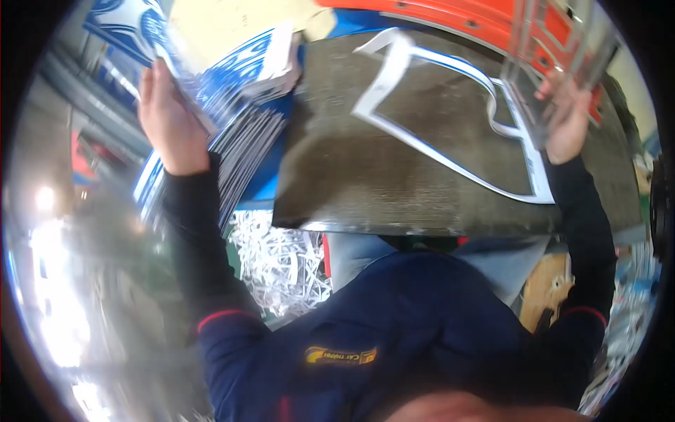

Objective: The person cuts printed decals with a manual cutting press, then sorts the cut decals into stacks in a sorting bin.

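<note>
My left hand (169,119) is raised at the left, fingers stretched out and held together. Its palm side lies against blue-and-white printed sheets (232,74), which are partly blurred. Below and beside it, many sheet edges show in a fanned stack (247,144). On the right, my right hand (566,116) is at the lower end of a clear, frame-like guard (527,84), with fingers bent about its edge; both are smeared by motion. Between my hands, a white cut-out paper outline (439,156) with blue edges lies loosely on the dark work surface, one strip curling up.
An orange machine part (450,21) runs along the back. White shredded paper strips (281,264) fill the space below the table's left front edge. A tan board (242,17) is at the back left. A wooden piece (545,285) shows below the table at right.
</note>
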`<action>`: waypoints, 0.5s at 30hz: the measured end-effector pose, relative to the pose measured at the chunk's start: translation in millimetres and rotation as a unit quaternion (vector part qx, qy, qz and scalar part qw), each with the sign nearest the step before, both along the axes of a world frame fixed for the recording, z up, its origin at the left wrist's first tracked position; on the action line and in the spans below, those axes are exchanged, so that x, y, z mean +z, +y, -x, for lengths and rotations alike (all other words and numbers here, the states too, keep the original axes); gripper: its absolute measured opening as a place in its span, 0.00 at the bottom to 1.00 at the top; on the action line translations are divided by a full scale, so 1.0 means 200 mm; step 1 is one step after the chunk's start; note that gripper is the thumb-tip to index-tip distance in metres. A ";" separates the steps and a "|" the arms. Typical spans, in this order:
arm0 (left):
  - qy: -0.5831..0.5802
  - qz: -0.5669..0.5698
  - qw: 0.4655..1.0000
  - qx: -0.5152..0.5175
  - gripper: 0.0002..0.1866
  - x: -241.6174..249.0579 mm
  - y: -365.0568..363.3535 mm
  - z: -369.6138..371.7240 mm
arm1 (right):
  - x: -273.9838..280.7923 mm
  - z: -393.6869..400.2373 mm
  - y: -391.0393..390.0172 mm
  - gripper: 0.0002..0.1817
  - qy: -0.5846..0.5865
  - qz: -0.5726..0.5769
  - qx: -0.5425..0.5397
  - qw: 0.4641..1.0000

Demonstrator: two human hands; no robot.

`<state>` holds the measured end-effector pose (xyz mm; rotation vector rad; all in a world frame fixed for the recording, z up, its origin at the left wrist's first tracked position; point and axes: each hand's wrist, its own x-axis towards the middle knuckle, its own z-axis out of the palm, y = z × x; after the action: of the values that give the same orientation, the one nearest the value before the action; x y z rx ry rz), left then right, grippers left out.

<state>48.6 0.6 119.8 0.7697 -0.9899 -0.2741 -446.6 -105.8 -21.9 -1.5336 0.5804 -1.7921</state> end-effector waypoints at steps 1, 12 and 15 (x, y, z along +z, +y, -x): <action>-0.118 -0.011 0.992 0.037 0.08 0.07 0.06 -0.15 | 0.00 0.01 0.00 0.37 -0.004 -0.015 0.002 1.000; -0.662 -0.416 0.572 0.246 0.20 0.32 0.35 -0.76 | 0.04 0.00 0.04 0.37 -0.011 -0.033 0.021 0.999; -0.711 -0.159 0.627 0.278 0.25 0.21 0.23 -0.49 | 0.05 0.01 0.05 0.37 0.017 -0.012 0.037 0.999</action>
<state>147.5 47.5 162.7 1.6398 -2.1187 0.9294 -448.9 -96.0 -11.0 -1.5528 0.5524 -1.7012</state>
